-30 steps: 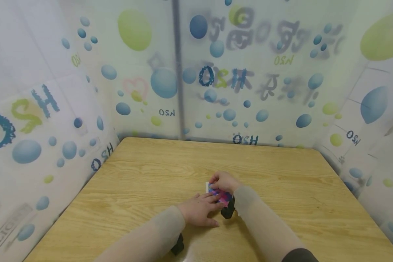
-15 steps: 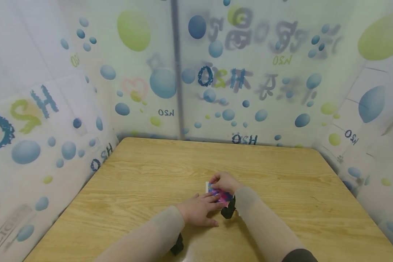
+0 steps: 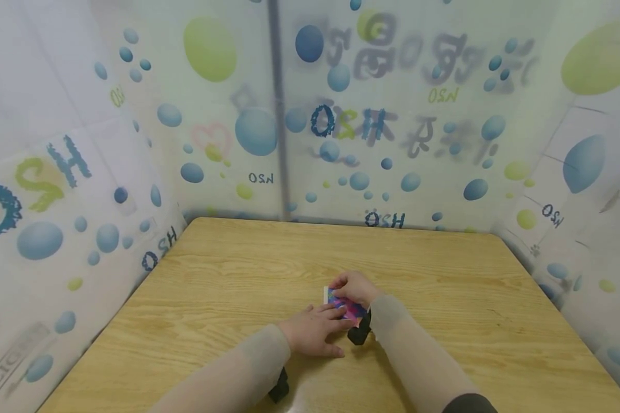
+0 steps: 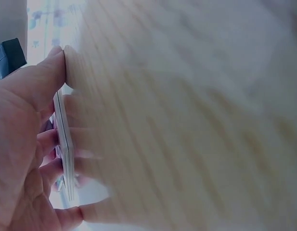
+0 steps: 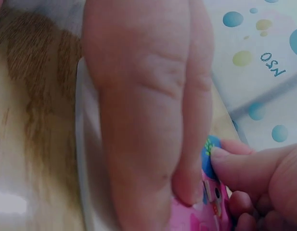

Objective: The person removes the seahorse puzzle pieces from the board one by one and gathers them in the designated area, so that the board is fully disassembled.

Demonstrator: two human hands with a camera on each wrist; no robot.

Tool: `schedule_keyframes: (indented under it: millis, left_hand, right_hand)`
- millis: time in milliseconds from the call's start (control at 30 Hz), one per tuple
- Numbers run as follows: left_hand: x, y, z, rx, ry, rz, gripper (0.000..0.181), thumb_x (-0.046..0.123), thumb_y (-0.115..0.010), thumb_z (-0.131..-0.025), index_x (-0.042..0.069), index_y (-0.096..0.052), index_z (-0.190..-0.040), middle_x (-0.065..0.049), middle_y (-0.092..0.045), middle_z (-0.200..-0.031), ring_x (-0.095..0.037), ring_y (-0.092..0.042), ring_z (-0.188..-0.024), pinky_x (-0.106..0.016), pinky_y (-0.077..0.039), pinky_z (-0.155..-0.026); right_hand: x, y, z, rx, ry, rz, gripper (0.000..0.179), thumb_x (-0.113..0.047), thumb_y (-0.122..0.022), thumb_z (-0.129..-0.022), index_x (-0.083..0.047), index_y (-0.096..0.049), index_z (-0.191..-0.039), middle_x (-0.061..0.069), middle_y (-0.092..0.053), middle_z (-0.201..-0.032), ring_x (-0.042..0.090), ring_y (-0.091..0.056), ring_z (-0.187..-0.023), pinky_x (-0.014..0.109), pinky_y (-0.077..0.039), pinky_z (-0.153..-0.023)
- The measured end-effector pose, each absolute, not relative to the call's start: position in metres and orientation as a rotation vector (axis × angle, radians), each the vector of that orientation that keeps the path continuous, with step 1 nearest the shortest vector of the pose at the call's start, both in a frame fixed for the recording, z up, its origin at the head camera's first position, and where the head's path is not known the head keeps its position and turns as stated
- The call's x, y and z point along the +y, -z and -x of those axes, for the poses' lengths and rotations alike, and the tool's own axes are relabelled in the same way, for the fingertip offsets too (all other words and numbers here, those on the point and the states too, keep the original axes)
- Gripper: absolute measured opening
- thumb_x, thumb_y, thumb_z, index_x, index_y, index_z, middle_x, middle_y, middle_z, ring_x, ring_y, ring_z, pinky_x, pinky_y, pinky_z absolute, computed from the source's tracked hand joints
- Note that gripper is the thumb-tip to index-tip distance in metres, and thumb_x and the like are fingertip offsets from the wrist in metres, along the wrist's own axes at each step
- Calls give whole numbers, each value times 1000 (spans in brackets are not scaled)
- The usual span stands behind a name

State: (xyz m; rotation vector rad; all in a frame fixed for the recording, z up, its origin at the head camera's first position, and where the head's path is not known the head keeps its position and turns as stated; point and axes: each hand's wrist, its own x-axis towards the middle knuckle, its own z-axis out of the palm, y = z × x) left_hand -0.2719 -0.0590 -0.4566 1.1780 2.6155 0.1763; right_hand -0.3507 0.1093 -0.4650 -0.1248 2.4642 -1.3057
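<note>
Wood-grained counter (image 3: 237, 264) before a bubble-patterned wall (image 3: 418, 97); pink-and-blue printed item (image 3: 355, 312) lies on it under both hands; left hand (image 3: 314, 334), fingers spread, rests across it; right hand (image 3: 356, 288) pinches its blue edge.

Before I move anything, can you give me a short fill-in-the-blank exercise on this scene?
1. The table shows the grain of ____.
2. The spread hand is the person's ____ one.
3. The pinching hand is the person's ____ one.
4. The number of hands touching the flat pink-and-blue item is ____.

Missing words: wood; left; right; two.
</note>
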Motion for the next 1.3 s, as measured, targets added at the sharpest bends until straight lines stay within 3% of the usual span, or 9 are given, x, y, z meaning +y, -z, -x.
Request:
schedule_keyframes:
  millis: [667, 1067, 1300]
  left_hand:
    - [-59, 460, 271, 2653, -152, -1206, 65, 60, -53, -90, 33, -39, -148, 2, -26, -157, -24, -22, -144, -59, -32, -106]
    - [-59, 459, 273, 2622, -164, -1190, 65, 60, -51, -92, 33, -37, -149, 2, -23, -158, -23, -19, -145, -59, -29, -108]
    - [-60, 459, 274, 2614, -167, -1178, 65, 61, -50, -91, 35, -35, -149, 2, -23, -158, -23, -18, -145, -60, -29, -108]
  right_hand:
    - [111, 469, 348, 2428, 1400, 97, 14, -8, -68, -88, -9, -72, -102, 3, -66, -98, 20, -56, -93, 42, -41, -89]
    - [113, 471, 350, 2374, 1500, 101, 12, -7, -68, -88, -7, -72, -99, 5, -64, -93, 19, -55, -85, 31, -43, -78]
    - [117, 469, 348, 2364, 1543, 73, 9, -6, -70, -85, -7, -72, -94, 4, -64, -90, 20, -54, -84, 33, -40, -79]
